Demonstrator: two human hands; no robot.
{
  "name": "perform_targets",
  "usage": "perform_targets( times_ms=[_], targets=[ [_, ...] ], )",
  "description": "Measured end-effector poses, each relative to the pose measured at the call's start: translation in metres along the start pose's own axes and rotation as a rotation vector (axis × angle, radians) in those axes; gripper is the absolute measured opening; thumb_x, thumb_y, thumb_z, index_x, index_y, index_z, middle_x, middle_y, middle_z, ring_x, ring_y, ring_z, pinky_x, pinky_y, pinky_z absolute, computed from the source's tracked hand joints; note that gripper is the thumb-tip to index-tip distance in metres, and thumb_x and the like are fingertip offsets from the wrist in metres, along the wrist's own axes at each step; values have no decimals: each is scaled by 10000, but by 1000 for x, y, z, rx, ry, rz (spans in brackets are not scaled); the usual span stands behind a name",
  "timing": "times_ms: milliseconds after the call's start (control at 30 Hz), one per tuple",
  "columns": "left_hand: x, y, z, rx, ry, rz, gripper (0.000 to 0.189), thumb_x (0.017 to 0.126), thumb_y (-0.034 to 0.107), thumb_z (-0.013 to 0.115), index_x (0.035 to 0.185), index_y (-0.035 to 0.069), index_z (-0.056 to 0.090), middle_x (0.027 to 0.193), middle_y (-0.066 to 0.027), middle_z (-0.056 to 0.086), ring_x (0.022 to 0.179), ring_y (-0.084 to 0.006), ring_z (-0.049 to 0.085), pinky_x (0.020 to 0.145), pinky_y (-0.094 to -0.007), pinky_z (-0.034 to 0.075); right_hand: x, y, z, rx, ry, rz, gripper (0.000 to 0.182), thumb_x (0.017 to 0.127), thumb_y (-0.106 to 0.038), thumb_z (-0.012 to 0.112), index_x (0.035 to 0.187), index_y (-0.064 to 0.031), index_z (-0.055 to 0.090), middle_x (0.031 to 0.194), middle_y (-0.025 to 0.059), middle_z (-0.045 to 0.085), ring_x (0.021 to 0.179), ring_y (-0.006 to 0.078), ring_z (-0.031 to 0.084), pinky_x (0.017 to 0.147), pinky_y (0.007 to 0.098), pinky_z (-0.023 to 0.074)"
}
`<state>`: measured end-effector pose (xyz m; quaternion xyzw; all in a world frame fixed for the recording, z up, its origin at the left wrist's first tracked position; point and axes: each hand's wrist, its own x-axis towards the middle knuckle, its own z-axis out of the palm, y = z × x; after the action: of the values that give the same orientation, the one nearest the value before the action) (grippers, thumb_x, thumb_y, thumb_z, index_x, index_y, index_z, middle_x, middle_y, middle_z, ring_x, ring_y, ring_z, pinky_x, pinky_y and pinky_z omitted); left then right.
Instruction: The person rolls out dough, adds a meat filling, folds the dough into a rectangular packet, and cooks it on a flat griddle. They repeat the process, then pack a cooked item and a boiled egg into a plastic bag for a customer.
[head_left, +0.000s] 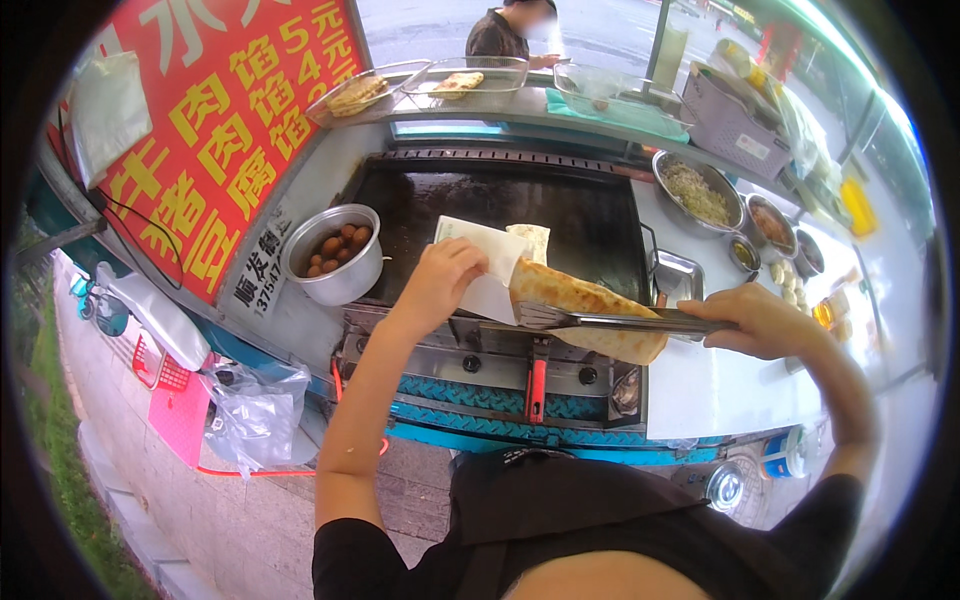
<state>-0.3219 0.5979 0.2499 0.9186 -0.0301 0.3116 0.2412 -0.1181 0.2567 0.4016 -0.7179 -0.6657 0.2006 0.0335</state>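
Observation:
My left hand (450, 274) pinches a white paper bag (487, 300) over the front of a dark flat griddle (480, 195). A browned, folded flatbread (585, 300) lies with its left end at the mouth of the bag; how far in it reaches is hidden. Metal tongs (630, 321) with a slotted end are in my right hand (757, 322), and their jaws grip the flatbread. Behind the bag, a paler piece of flatbread (531, 238) rests on the griddle.
An aluminium pot (334, 281) of brown eggs stands left of the griddle. At right are a steel bowl of chopped filling (697, 191), smaller bowls (770, 225) and dough pieces (787, 283). Wire baskets (469, 86) line the shelf behind. A person (499, 37) stands beyond it.

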Motion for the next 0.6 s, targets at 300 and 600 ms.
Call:
perform_targets(
  times_ms=[300, 600],
  targets=[
    [5, 47, 47, -5, 143, 133, 87, 838, 5, 572, 860, 51, 501, 1364, -141, 489, 1313, -373, 387, 1086, -503, 274, -15, 6, -4, 300, -48, 136, 503, 861, -246, 653, 1312, -67, 521, 793, 157, 640, 626, 198, 576, 634, 314, 457],
    [-4, 64, 66, 174, 123, 141, 157, 802, -13, 564, 881, 90, 476, 1377, -98, 467, 1346, -366, 335, 1088, -630, 120, -8, 11, 74, 477, 89, 171, 525, 870, -244, 659, 1342, -87, 491, 761, 124, 630, 620, 137, 562, 622, 290, 467]
  ],
)
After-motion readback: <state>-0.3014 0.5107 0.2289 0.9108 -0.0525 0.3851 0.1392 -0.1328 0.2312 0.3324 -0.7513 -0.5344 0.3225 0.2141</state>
